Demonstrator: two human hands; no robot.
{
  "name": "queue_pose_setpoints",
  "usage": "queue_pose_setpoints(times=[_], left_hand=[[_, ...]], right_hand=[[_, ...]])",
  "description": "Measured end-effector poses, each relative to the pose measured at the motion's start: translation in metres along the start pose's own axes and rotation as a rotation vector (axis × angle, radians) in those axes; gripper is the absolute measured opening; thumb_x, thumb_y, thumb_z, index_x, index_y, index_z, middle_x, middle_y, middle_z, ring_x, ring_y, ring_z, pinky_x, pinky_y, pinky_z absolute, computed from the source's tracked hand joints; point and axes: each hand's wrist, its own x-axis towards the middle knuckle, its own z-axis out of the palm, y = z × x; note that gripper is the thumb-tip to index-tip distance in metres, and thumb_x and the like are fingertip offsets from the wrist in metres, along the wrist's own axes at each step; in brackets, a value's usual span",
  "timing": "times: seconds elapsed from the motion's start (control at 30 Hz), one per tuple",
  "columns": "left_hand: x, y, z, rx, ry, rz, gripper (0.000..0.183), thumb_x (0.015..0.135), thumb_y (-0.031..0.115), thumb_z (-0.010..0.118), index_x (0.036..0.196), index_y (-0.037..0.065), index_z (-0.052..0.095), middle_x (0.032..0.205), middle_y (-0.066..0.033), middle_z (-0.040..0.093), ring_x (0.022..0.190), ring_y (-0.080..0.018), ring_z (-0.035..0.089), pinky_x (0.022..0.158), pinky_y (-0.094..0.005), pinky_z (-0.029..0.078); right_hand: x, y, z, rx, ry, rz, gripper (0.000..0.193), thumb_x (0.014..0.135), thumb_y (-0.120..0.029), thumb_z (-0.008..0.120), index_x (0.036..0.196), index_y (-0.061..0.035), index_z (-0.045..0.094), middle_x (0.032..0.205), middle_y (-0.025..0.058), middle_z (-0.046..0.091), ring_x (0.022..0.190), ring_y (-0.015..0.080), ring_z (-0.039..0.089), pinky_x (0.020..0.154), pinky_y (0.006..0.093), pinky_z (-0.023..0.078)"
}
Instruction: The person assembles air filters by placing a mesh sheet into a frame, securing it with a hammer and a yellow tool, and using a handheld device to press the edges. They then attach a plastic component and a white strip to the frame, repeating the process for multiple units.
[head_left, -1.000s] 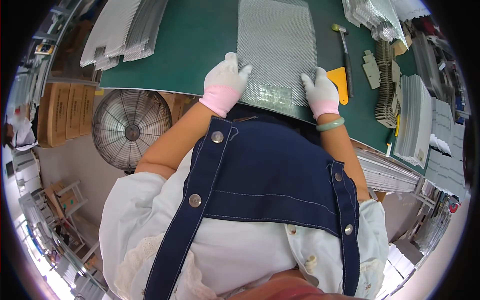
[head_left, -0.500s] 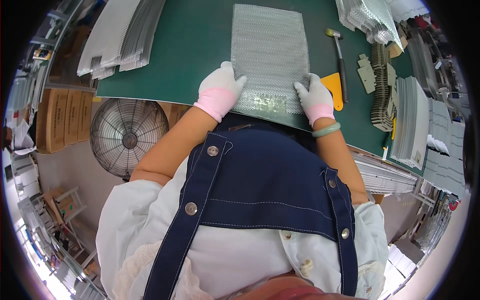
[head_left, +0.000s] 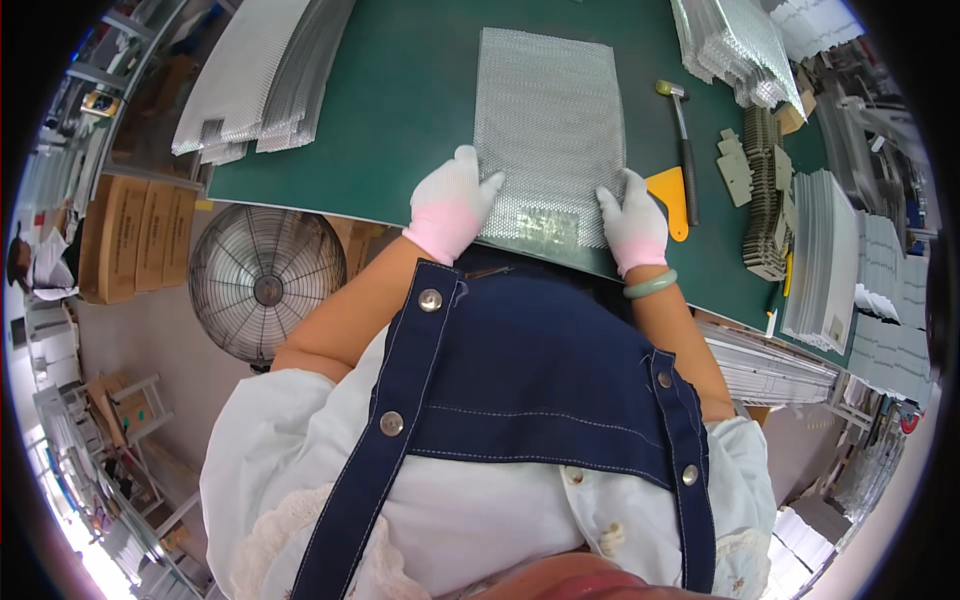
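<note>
A silvery metal mesh sheet (head_left: 549,130) lies flat on the green tabletop (head_left: 410,80), its near edge close to the table's front edge. A smoother, see-through-looking patch shows near its lower end. My left hand (head_left: 452,200), in a white glove with a pink cuff, rests at the sheet's lower left edge, fingers stretched and thumb apart over the mesh. Opposite it, my right hand (head_left: 632,220), gloved the same way, touches the lower right edge with thumb and fingers spread. The undersides of both hands are hidden.
Right of the sheet lie a yellow scraper (head_left: 672,200) and a hammer (head_left: 685,150). Beyond them stand a row of small grey-green plates (head_left: 765,200) and stacked white panels (head_left: 822,265). More mesh sheets (head_left: 265,75) are piled at the far left. A floor fan (head_left: 266,290) stands below.
The whole view has shifted slightly, so everything sits a little lower and to the right. Both hands stay at the sheet's edges in nearly the same pose.
</note>
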Motion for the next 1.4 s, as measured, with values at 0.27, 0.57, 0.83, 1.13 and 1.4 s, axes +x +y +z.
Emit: queue_pose_setpoints(times=[0.27, 0.57, 0.83, 1.13, 1.4], left_hand=[[0.000, 0.002, 0.004, 0.065, -0.009, 0.006, 0.042, 0.090, 0.036, 0.064, 0.104, -0.002, 0.052, 0.083, -0.0237, 0.067, 0.077, -0.0398, 0.067, 0.068, -0.0464, 0.054], [0.001, 0.004, 0.007, 0.230, 0.159, 0.108, 0.042, 0.088, 0.038, 0.067, 0.104, 0.002, 0.052, 0.092, -0.0197, 0.064, 0.083, -0.0381, 0.065, 0.071, -0.0454, 0.053], [0.018, -0.024, 0.022, 0.463, 0.120, 0.454, 0.052, 0.094, 0.033, 0.049, 0.140, 0.008, 0.047, 0.146, -0.0142, 0.045, 0.138, -0.0318, 0.039, 0.113, -0.0538, 0.026], [0.047, -0.006, -0.020, 0.372, -0.060, 0.481, 0.039, 0.087, 0.036, 0.062, 0.115, 0.010, 0.065, 0.116, -0.0068, 0.066, 0.114, -0.0260, 0.058, 0.114, -0.0562, 0.024], [0.064, -0.002, -0.029, 0.447, -0.112, 0.502, 0.044, 0.082, 0.042, 0.067, 0.112, 0.010, 0.069, 0.109, -0.0084, 0.068, 0.110, -0.0281, 0.060, 0.110, -0.0507, 0.033]], right_hand=[[0.001, -0.005, -0.002, -0.056, -0.045, 0.061, 0.053, 0.092, -0.039, 0.060, 0.131, -0.0041, 0.051, 0.106, 0.0215, 0.069, 0.095, 0.0375, 0.067, 0.083, 0.0450, 0.053], [-0.006, -0.010, 0.001, -0.098, 0.004, 0.070, 0.055, 0.092, -0.038, 0.060, 0.132, -0.0018, 0.050, 0.109, 0.0218, 0.068, 0.097, 0.0376, 0.067, 0.084, 0.0449, 0.052], [0.006, 0.010, 0.013, -0.410, 0.325, -0.468, 0.052, 0.091, -0.032, 0.059, 0.135, -0.0067, 0.049, 0.136, 0.0132, 0.054, 0.128, 0.0270, 0.050, 0.104, 0.0491, 0.040], [0.051, -0.023, -0.042, -0.417, -0.203, -0.374, 0.056, 0.089, -0.041, 0.060, 0.132, -0.0056, 0.053, 0.134, 0.0154, 0.055, 0.125, 0.0299, 0.052, 0.108, 0.0517, 0.033], [0.075, -0.021, 0.017, -0.380, 0.031, -0.348, 0.080, 0.088, -0.056, 0.054, 0.146, -0.0039, 0.039, 0.151, 0.0214, 0.036, 0.143, 0.0348, 0.029, 0.116, 0.0525, 0.020]])
